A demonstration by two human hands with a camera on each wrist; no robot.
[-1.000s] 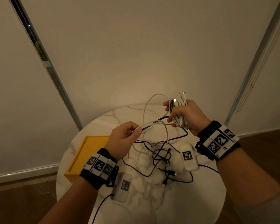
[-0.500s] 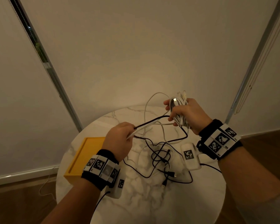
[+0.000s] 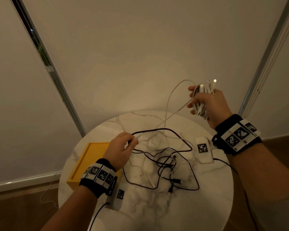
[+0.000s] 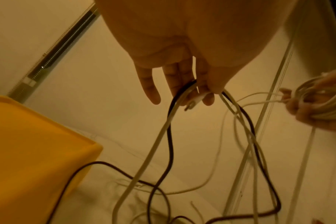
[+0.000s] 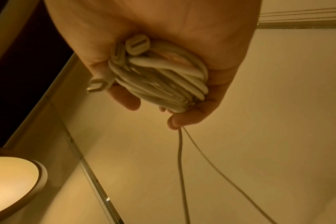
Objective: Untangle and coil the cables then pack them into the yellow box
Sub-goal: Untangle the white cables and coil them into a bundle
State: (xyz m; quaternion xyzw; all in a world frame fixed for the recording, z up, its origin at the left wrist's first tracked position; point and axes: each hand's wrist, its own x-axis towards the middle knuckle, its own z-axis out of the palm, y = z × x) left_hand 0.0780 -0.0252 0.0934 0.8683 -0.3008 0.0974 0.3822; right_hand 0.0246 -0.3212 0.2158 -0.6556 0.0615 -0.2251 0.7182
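My right hand (image 3: 207,104) is raised above the table's far right and grips a coiled bundle of white cable (image 3: 201,94) (image 5: 163,78), with plug ends sticking out of it. Two white strands (image 5: 180,159) trail down from that bundle toward the table. My left hand (image 3: 123,147) hangs low over the table beside the yellow box (image 3: 83,164) (image 4: 29,151). It pinches a black cable (image 4: 170,136) and a white cable (image 4: 155,139) together. A tangle of black and white cables (image 3: 165,164) lies on the marble table (image 3: 190,205).
The table is small and round, with its edge close on every side. Two white tagged devices (image 3: 203,150) (image 3: 118,197) hang from the wrists over the tabletop, each with a black lead. White blinds and the wall stand right behind. A thin white cable (image 3: 45,195) lies on the wooden floor.
My right hand has lifted up and to the right with the white coil, drawing its strands taut. My left hand has dropped lower toward the table, still pinching the cables.
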